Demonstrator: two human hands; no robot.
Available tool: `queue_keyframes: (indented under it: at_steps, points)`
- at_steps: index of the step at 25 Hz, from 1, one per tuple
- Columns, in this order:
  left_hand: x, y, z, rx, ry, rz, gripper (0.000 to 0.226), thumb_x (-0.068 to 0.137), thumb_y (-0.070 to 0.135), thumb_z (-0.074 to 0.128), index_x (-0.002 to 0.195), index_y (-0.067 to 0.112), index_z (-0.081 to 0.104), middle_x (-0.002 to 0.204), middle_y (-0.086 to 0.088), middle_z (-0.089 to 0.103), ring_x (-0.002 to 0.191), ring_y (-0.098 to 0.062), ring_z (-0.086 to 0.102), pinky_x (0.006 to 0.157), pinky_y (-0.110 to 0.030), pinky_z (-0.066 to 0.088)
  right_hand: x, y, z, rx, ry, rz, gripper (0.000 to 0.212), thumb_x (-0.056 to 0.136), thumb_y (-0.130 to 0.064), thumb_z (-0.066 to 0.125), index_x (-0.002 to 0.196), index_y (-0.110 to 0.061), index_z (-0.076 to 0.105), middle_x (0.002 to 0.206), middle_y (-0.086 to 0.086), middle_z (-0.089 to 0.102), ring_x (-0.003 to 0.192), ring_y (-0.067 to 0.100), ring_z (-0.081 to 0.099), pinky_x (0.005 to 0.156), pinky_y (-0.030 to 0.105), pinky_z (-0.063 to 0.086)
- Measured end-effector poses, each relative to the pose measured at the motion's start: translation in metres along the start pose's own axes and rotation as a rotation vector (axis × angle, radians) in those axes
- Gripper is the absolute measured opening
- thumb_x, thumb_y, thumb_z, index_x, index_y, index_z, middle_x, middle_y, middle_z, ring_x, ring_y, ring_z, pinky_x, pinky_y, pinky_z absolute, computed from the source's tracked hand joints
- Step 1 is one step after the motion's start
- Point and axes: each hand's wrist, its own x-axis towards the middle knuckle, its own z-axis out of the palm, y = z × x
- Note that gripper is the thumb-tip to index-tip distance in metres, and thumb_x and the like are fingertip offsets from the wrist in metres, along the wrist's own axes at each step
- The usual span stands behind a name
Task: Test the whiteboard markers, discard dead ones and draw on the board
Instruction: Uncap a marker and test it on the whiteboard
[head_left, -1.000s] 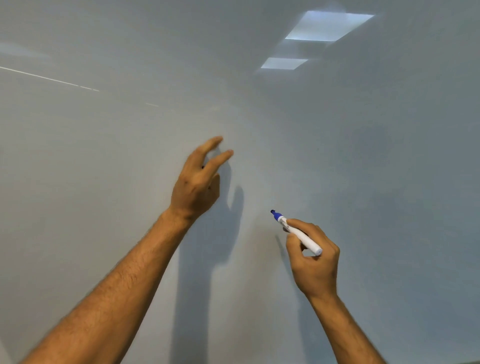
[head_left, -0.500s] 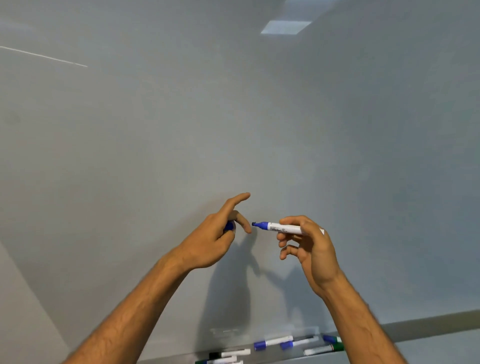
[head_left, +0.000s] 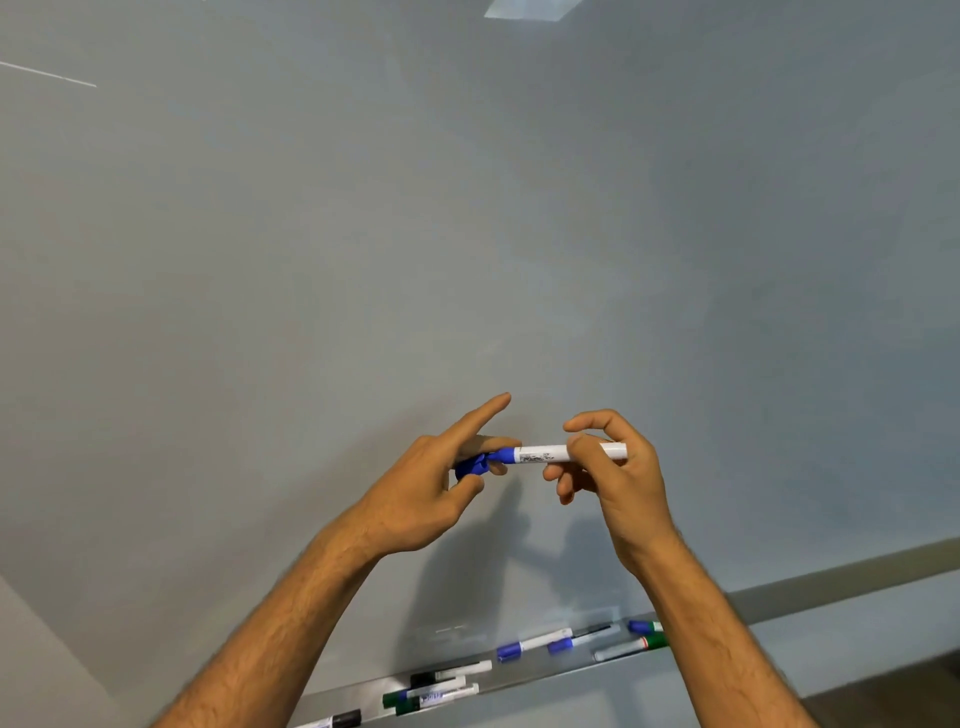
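1. Blue cap (head_left: 475, 464) sits at the centre of the frame, gripped in your left hand (head_left: 431, 488) between the thumb and the curled lower fingers; the index finger points up and away, touching nothing.
2. Your right hand (head_left: 608, 467) pinches the white barrel of the blue marker (head_left: 558, 453), thumb in front and fingers curled behind. The barrel lies level, its blue end meeting the cap.
3. Judgement: the step in hand is recapping this marker. Whether the cap is fully seated cannot be told; the joint is partly hidden by your left fingers.
4. Whiteboard (head_left: 467, 234) fills most of the frame. No fresh blue mark is visible on it near your hands; only a faint pale line at the upper left.
5. Tray (head_left: 582, 670) runs along the lower part of the frame, under your hands. It holds more markers: two blue-capped ones (head_left: 530, 644) at lower centre, a green-capped one (head_left: 631, 647) to their right, black- and green-capped ones (head_left: 441, 686) further left.
6. Next move, as judged: push cap and barrel together along one line until they lock, keeping both grips firm so neither slips.
7. Then decide where this marker goes. The pictures do not show whether it wrote, so keep or discard on your own test result, and pick up an untested one from the tray.
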Motion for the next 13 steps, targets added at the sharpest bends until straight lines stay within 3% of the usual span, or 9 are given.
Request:
queue_keyframes:
  at_steps: [3, 7, 13]
  points:
    - [0.006, 0.000, 0.003, 0.008, -0.006, -0.007, 0.086, 0.096, 0.002, 0.055, 0.152, 0.052, 0.011, 0.130, 0.027, 0.062, 0.117, -0.004, 0.059, 0.094, 0.000, 0.034, 0.000, 0.000, -0.006, -0.034, -0.005, 0.011, 0.010, 0.098, -0.006, 0.054, 0.102, -0.011, 0.061, 0.072, 0.015, 0.073, 0.057, 0.025, 0.066, 0.059, 0.035, 0.060]
    - [0.010, -0.005, 0.008, 0.044, -0.024, 0.009, 0.085, 0.098, 0.004, 0.055, 0.150, 0.054, 0.010, 0.130, 0.031, 0.060, 0.115, -0.007, 0.061, 0.089, 0.003, 0.032, 0.001, 0.001, -0.011, -0.060, -0.053, 0.043, 0.011, 0.096, -0.005, 0.056, 0.105, -0.011, 0.059, 0.072, 0.015, 0.073, 0.058, 0.023, 0.066, 0.061, 0.035, 0.061]
    - [0.008, -0.007, 0.013, -0.038, -0.032, -0.006, 0.078, 0.100, 0.007, 0.054, 0.146, 0.057, 0.015, 0.126, 0.036, 0.060, 0.120, 0.005, 0.057, 0.101, 0.000, 0.023, 0.004, 0.010, -0.018, -0.123, -0.113, 0.051, 0.018, 0.093, 0.000, 0.059, 0.104, -0.014, 0.058, 0.077, 0.011, 0.074, 0.060, 0.023, 0.065, 0.062, 0.034, 0.060]
